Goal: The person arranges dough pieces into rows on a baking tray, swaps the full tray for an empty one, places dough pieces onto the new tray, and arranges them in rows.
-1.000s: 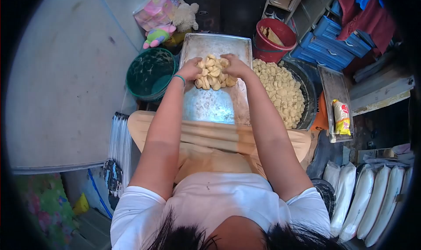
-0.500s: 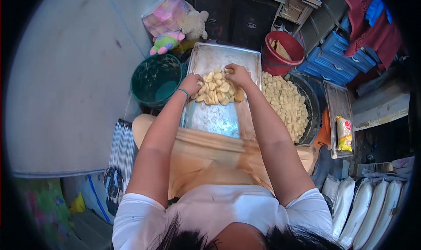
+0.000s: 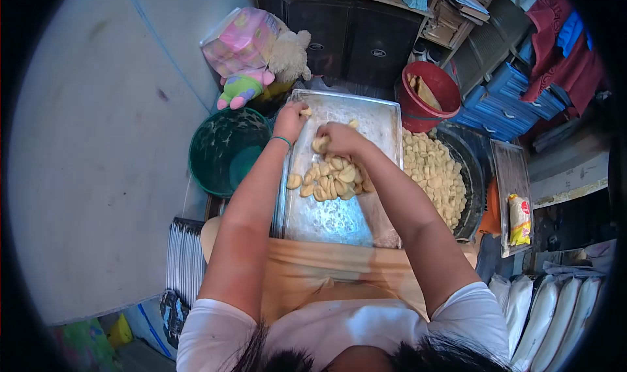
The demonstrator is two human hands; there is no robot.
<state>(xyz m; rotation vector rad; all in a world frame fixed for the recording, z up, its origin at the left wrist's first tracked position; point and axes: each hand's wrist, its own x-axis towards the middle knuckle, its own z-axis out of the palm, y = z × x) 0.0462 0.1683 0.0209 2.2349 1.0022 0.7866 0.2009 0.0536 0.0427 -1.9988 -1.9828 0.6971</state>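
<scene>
A metal tray [image 3: 326, 222] lies in front of me with a heap of pale dough pieces [image 3: 330, 177] on it. My left hand [image 3: 291, 121] is at the tray's upper left corner, its fingers closed on a dough piece [image 3: 305, 111]. Above the heap, my right hand [image 3: 338, 139] has its fingers curled round dough pieces [image 3: 320, 144]. One more piece shows just beyond its knuckles. Right of the tray, a black basin [image 3: 471, 199] holds a large mass of dough pieces [image 3: 434, 176].
A green tub [image 3: 225, 153] stands left of the tray, a red bucket [image 3: 424, 98] behind the basin. Stuffed toys [image 3: 245, 88] are at the back left. A yellow-and-white packet [image 3: 520, 220] rests on a narrow tray [image 3: 506, 170] at the right.
My hands have moved off the sides of the heap, the left to the tray's upper left corner, the right above the heap. The view has tilted, so the tray appears lower.
</scene>
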